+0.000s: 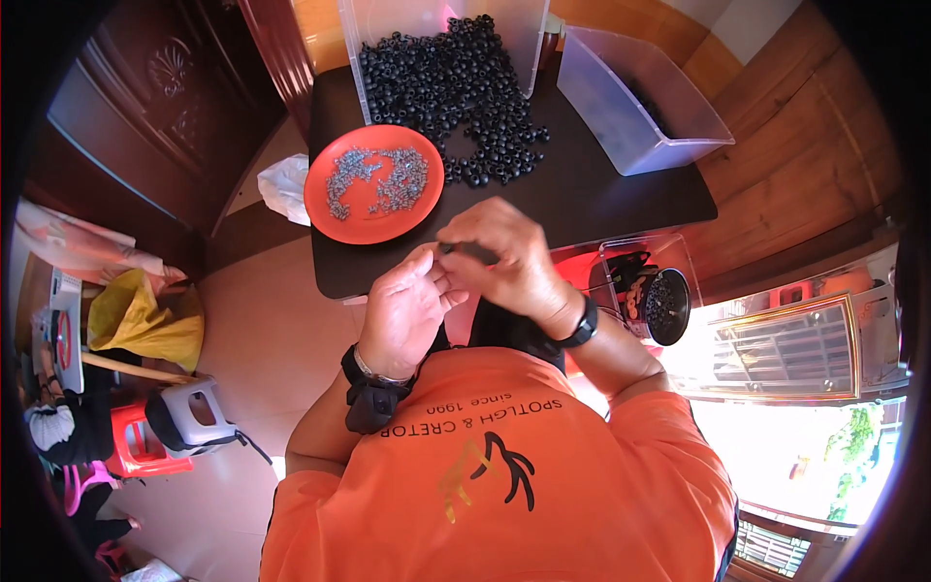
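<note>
Seated at a small dark table, both hands raised just in front of its near edge. Right hand pinching a small dark piece between thumb and fingertips; left hand half curled beside it, fingertips touching the right thumb, contents hidden, so cannot tell whether anything is held there. Best done, by the look of it, close over the table so a dropped part lands on the top and not the floor, with wrists braced together and the small piece turned toward the light.

Counted, largest first: one table; two clear plastic bins, one at the far edge tipped open, one to the right; one spill of black ring-shaped parts, far too many to count; one orange plate; one scatter of tiny grey metal pieces on it, also uncountable; one dark piece in hand.
</note>
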`<state>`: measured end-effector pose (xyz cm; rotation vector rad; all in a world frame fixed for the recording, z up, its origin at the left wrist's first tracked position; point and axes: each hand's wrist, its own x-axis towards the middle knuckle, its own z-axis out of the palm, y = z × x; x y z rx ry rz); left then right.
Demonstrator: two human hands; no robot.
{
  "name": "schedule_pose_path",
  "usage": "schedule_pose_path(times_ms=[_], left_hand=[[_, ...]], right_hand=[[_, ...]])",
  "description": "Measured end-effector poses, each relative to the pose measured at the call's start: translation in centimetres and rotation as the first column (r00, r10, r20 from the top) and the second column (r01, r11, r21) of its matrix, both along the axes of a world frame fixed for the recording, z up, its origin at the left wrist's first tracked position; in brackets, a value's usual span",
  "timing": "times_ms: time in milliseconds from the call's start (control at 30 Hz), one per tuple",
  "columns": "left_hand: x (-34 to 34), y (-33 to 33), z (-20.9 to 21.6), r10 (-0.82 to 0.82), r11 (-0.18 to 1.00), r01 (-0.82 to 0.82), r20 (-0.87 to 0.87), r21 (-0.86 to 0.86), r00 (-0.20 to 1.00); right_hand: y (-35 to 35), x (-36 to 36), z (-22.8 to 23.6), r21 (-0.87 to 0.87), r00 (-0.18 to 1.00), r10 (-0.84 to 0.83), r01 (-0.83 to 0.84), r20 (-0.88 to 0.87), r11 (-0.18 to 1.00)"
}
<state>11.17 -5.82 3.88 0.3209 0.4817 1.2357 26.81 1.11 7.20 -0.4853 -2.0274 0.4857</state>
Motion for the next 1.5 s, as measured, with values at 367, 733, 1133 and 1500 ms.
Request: schedule_pose_path(times_ms=[367,733,1133,1500], left_hand=[[-2.5,-0.5,-0.5,-0.037,0.999,0.039,-0.069,0.032,0.997],[-3.6,-0.8,-0.9,0.020,1.000,-0.020,-0.058,0.003,0.998],[-4.5,-1.3,-1.5,0.061,0.998,-0.062,-0.017,-0.029,0.998],[-3.0,0.6,0.9,0.073,0.988,-0.053,-0.136,0.145,0.988]], right_hand=[[17.4,15.8,11.5,0.552,0.366,-0.931,0.774,0.014,0.312],[19.2,1.0,1.7,0.235,0.670,-0.370,0.287,0.644,0.929],[20.5,-0.7,-1.3,0.213,0.514,-0.374,0.345,0.772,0.914],[5.3,-0.6,2.5,-0.601,0.933,0.322,-0.352,-0.161,0.718]])
